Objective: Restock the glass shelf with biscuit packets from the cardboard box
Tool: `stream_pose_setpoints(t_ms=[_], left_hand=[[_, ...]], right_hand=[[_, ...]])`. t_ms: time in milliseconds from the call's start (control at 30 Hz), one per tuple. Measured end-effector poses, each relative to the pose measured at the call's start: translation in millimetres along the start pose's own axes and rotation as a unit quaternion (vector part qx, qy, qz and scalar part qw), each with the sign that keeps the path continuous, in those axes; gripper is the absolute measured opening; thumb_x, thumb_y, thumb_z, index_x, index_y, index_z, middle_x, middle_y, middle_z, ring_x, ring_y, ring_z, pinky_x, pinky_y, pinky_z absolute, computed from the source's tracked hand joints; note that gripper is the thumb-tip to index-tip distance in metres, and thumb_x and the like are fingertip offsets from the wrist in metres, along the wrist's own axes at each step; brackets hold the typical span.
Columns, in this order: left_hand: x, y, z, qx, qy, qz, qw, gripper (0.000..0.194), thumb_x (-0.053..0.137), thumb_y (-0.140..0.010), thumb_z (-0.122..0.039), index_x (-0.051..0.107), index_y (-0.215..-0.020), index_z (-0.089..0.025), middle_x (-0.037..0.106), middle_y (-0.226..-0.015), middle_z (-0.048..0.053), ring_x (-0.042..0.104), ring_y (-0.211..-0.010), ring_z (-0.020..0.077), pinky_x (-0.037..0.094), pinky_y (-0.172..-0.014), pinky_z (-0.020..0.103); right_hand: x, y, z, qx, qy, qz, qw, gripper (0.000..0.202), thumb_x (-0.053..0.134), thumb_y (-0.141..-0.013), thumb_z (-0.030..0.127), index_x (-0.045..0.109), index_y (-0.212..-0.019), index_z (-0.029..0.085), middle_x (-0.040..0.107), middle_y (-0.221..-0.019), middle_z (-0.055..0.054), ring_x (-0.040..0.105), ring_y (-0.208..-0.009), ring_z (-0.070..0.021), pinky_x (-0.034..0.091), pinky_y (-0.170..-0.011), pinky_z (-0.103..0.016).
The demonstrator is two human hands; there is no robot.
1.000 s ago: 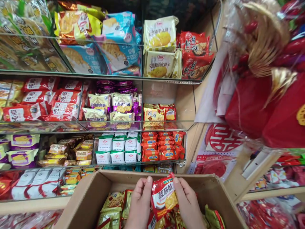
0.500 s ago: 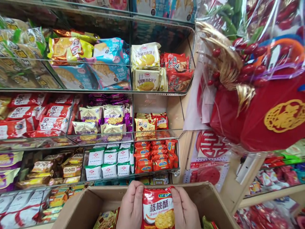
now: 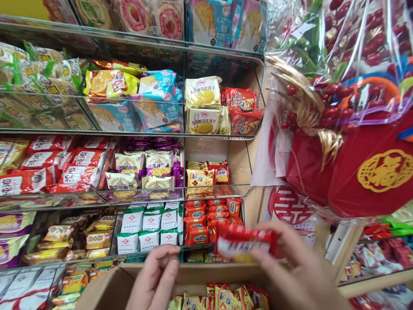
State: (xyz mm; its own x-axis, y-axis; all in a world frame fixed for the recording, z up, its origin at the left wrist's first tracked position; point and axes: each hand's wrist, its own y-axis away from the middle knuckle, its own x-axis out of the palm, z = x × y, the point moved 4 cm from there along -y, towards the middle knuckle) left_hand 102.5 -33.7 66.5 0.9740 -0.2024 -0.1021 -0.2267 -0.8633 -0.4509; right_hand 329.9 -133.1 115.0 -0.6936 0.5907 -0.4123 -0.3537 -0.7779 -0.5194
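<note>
In the head view my right hand (image 3: 298, 269) pinches a red packet of walnut shortbread (image 3: 240, 242) by its right end, above the open cardboard box. The packet is tilted and smeared by motion. My left hand (image 3: 156, 275) hovers over the box's left part, fingers half curled with thumb and forefinger a little apart, nothing in it. Inside the box (image 3: 190, 272) lie several cream and red shortbread packets (image 3: 227, 298). Just behind the held packet, orange-red packets (image 3: 196, 228) are stacked on a shelf. Above them sit cream and red shortbread packets (image 3: 200, 178).
Clear-fronted shelves hold many wrapped biscuits: white and green packets (image 3: 151, 221), purple and cream ones (image 3: 158, 164), blue ones (image 3: 158, 99). A red decoration (image 3: 309, 168) in clear plastic hangs at the right. More goods lie on the lower right shelf (image 3: 371, 277).
My left hand has let go of the walnut shortbread packet and moved left. My right hand has lifted it up and right. The view has tilted up, and packets inside the box now show.
</note>
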Motion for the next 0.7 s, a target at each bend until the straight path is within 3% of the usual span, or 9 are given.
stream_pose_setpoints(t_ms=[67, 133, 200, 267, 333, 433, 533, 700], left_hand=[[-21.2, -11.4, 0.8, 0.043, -0.093, 0.0, 0.995, 0.024, 0.052, -0.077, -0.042, 0.053, -0.093, -0.024, 0.057, -0.07, 0.0, 0.054, -0.058, 0.0141, 0.045, -0.054, 0.022], [-41.1, -23.2, 6.2, 0.087, -0.186, 0.003, 0.979, 0.021, 0.051, -0.078, -0.039, 0.054, -0.091, -0.023, 0.061, -0.082, 0.002, 0.059, -0.074, 0.0169, 0.046, -0.064, 0.021], [-57.5, -32.9, 15.8, 0.122, -0.258, 0.021, 0.958, 0.02, 0.051, -0.078, -0.038, 0.056, -0.09, -0.023, 0.063, -0.085, 0.002, 0.06, -0.078, 0.017, 0.047, -0.067, 0.02], [-70.7, -39.1, 28.1, 0.14, -0.315, 0.043, 0.938, 0.021, 0.051, -0.077, -0.038, 0.057, -0.091, -0.023, 0.064, -0.087, 0.002, 0.061, -0.077, 0.0164, 0.048, -0.066, 0.019], [-81.8, -41.8, 41.0, 0.145, -0.36, 0.059, 0.92, 0.021, 0.051, -0.078, -0.038, 0.058, -0.091, -0.024, 0.065, -0.089, 0.001, 0.062, -0.08, 0.0164, 0.048, -0.069, 0.019], [-95.9, -41.9, 59.5, 0.135, -0.401, 0.062, 0.904, 0.019, 0.051, -0.077, -0.039, 0.06, -0.086, -0.024, 0.066, -0.086, 0.001, 0.062, -0.08, 0.017, 0.049, -0.072, 0.021], [-106.8, -41.0, 75.2, 0.107, -0.389, 0.04, 0.914, 0.02, 0.051, -0.076, -0.04, 0.06, -0.083, -0.024, 0.066, -0.083, 0.0, 0.063, -0.077, 0.0166, 0.05, -0.068, 0.021], [-113.0, -38.6, 84.1, 0.069, -0.353, 0.009, 0.933, 0.023, 0.051, -0.076, -0.043, 0.06, -0.082, -0.023, 0.067, -0.083, 0.0, 0.064, -0.077, 0.0168, 0.051, -0.067, 0.021]], right_hand=[[-33.1, -34.2, 25.6, -0.071, 0.107, -0.134, 0.983, 0.041, 0.056, -0.072, 0.043, 0.05, -0.106, 0.022, 0.063, -0.089, -0.008, 0.06, -0.066, -0.0186, 0.046, -0.056, -0.028], [-42.8, -70.2, 49.5, -0.123, 0.24, -0.168, 0.948, 0.037, 0.052, -0.077, 0.037, 0.046, -0.11, 0.02, 0.062, -0.09, -0.009, 0.06, -0.068, -0.0194, 0.044, -0.059, -0.029], [-30.0, -105.9, 62.3, -0.138, 0.361, -0.095, 0.917, 0.03, 0.046, -0.081, 0.026, 0.044, -0.11, 0.017, 0.062, -0.088, -0.009, 0.06, -0.073, -0.021, 0.042, -0.063, -0.029], [-8.2, -136.5, 61.5, -0.104, 0.444, 0.004, 0.89, 0.026, 0.043, -0.083, 0.019, 0.044, -0.108, 0.014, 0.063, -0.085, -0.011, 0.06, -0.077, -0.0226, 0.041, -0.064, -0.029], [11.4, -161.7, 53.4, -0.05, 0.483, 0.058, 0.872, 0.025, 0.041, -0.083, 0.015, 0.043, -0.108, 0.011, 0.062, -0.087, -0.014, 0.06, -0.081, -0.0239, 0.041, -0.064, -0.029], [31.2, -193.2, 37.4, 0.011, 0.497, 0.077, 0.864, 0.027, 0.041, -0.083, 0.009, 0.044, -0.109, 0.007, 0.06, -0.095, -0.018, 0.059, -0.088, -0.0238, 0.043, -0.066, -0.029], [44.8, -214.9, 18.9, 0.053, 0.503, 0.116, 0.855, 0.024, 0.049, -0.084, 0.018, 0.05, -0.106, 0.009, 0.059, -0.1, -0.013, 0.058, -0.088, -0.0184, 0.047, -0.07, -0.03], [61.1, -223.9, -2.7, 0.054, 0.51, 0.167, 0.842, 0.028, 0.053, -0.083, 0.028, 0.052, -0.107, 0.013, 0.056, -0.104, -0.007, 0.056, -0.089, -0.016, 0.048, -0.075, -0.034]])
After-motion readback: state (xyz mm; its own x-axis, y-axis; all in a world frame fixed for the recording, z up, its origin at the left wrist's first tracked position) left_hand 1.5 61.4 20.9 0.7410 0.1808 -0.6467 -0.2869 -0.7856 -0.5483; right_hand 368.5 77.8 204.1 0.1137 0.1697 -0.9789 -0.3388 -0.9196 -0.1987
